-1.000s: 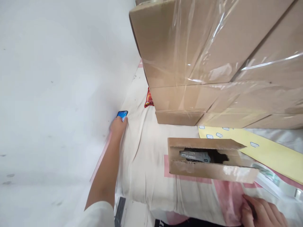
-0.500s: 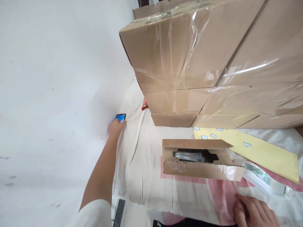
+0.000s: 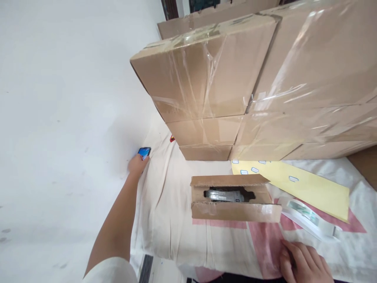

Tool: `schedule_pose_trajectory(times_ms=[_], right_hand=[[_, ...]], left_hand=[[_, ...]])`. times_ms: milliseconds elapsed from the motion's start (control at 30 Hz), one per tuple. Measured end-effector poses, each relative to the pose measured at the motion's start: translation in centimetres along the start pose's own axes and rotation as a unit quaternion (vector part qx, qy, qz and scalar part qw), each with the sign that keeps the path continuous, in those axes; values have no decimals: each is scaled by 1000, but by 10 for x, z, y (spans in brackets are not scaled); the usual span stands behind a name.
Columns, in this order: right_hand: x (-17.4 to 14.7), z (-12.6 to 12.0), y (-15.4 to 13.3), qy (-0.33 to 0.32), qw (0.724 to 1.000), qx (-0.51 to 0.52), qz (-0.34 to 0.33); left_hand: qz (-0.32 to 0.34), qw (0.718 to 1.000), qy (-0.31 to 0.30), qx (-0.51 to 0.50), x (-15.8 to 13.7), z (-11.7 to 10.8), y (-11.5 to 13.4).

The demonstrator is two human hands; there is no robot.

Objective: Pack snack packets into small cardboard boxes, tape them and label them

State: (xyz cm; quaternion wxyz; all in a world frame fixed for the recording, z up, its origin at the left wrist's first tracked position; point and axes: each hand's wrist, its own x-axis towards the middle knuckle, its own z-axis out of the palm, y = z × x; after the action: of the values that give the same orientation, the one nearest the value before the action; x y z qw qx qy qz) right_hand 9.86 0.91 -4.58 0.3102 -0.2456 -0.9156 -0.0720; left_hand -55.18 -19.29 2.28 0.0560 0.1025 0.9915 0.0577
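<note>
At the far left edge of the cloth-covered surface, beside the white wall, my left hand [image 3: 136,164] is closed on a phone [image 3: 144,152] with a lit blue screen. My right hand [image 3: 304,262] rests on the pink and white cloth at the lower right, its fingers loosely bent and the thumb apart from the index finger, with nothing visible in it. Between the hands stands an open narrow cardboard box [image 3: 235,213]. Inside it lies a clear and grey packaged item [image 3: 225,195]; its kind is unclear. Near my right hand is a roll of tape [image 3: 309,220].
Large cardboard cartons [image 3: 206,86] wrapped in clear tape are stacked at the back. A yellow sheet [image 3: 318,192] with small blue-edged labels lies before them. A small red packet [image 3: 172,138] shows by the stack's left corner. The wall [image 3: 59,118] bounds the left side.
The view has shifted, so the cartons, box and hands appear further left, with more of the stack's top showing. My left hand keeps its hold on the phone; my right hand stays on the cloth.
</note>
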Motion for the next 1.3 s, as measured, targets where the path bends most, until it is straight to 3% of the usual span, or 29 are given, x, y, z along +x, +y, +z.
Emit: schedule_pose_trajectory(times_ms=[167,267,367,500,567,633,700,800,967,1167,1300], right_hand=[[2,-1,-3,11,1000,13,16],[7,-4,-8,6,999,31,31],[11,-8,-13,2,997,55,49],[18,-14,-18,-15,992,94,81],[22,-19,-21,-32,986,124,103],[26,-26,-22,-42,975,179,128],[28,-35,-20,-34,951,262,162],[30,-50,-6,6,916,341,213],[34,-76,36,49,907,303,288],[54,-78,84,-36,885,330,325],[74,-65,102,-128,857,374,331]], left_hand=[[7,999,32,-29,-17,-13,19],[59,991,93,-72,-50,-23,41],[156,967,152,-134,-108,-31,62],[282,917,187,-210,-213,-47,85],[372,862,230,-254,-261,-58,99],[460,827,242,-215,-297,-67,116],[512,820,216,-136,-320,-72,132],[534,832,141,-50,-336,-68,145],[546,836,61,-9,-341,-42,141],[549,832,75,18,-343,-32,138],[574,806,141,-18,-356,-41,146]])
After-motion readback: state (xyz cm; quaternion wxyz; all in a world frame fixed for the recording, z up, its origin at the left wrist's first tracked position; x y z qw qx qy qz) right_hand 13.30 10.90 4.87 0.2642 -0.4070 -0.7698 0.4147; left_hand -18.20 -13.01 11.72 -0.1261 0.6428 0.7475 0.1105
